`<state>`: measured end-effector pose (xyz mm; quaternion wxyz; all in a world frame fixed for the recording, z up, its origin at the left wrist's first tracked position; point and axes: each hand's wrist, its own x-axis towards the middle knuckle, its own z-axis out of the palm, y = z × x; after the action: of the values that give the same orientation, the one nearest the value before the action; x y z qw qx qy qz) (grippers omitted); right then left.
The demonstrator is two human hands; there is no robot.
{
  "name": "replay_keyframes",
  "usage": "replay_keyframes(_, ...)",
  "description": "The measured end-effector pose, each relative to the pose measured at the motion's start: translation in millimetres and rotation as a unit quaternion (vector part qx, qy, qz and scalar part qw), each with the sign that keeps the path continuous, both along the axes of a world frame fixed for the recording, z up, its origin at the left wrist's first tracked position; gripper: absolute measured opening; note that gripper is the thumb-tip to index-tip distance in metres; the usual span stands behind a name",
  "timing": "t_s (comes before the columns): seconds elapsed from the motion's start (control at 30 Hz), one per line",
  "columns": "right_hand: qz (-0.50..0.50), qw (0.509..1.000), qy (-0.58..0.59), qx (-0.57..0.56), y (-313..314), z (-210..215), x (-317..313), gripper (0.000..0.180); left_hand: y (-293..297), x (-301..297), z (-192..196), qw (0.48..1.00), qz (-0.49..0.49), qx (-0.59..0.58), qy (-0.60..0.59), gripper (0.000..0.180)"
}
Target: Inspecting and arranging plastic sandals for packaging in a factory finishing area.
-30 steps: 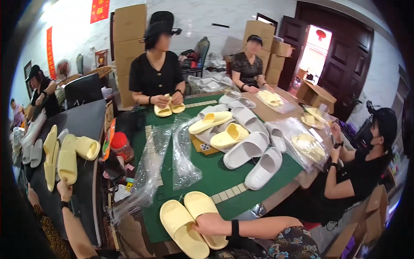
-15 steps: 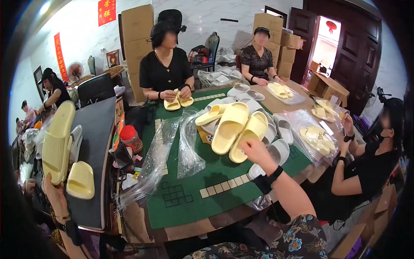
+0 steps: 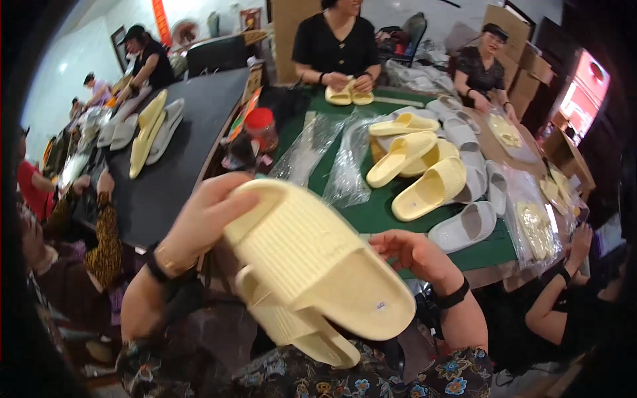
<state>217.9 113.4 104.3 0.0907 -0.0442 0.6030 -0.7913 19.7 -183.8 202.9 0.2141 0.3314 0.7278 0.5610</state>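
Observation:
My left hand is closed on a pair of pale yellow slide slippers, thumb over the toe end of the upper slipper. A lower slipper hangs beneath it, partly hidden. Just right of the pair, my right hand has loosely bent fingers apart, with nothing visible in them; whether its fingertips touch the slipper edge is unclear. Beyond it, several yellow slippers and grey slippers lie heaped on the green mat.
Clear plastic bags and a red-lidded jar lie left of the heap. On the dark table stand yellow slippers and grey slippers. Co-workers sit around; one handles yellow slippers. Bagged slippers lie at right.
My left hand has brought the yellow slippers from the dark table to in front of me. My right hand has drawn back from the heap. The view has turned left and down.

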Motion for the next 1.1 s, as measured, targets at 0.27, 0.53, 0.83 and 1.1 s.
replay_keyframes(0.27,-0.134,0.979,-0.120,0.099,-32.2,-35.7,-2.7,0.047,72.6,-22.5,-94.6,0.988,0.021,0.016,0.150,0.056)
replay_keyframes(0.53,-0.206,0.919,-0.156,0.299,-8.0,-109.4,17.4,0.055,0.1,57.4,-155.2,0.936,-0.058,-0.195,0.286,0.096)
replay_keyframes(0.83,-0.104,0.891,-0.178,0.405,-33.7,-91.1,12.7,0.061,18.4,36.3,-194.7,0.938,0.035,-0.185,0.291,0.096)
replay_keyframes(1.1,-0.108,0.840,-0.129,0.516,-42.2,-89.6,5.5,0.052,13.0,16.7,-207.5,0.955,-0.038,-0.126,0.265,0.090)
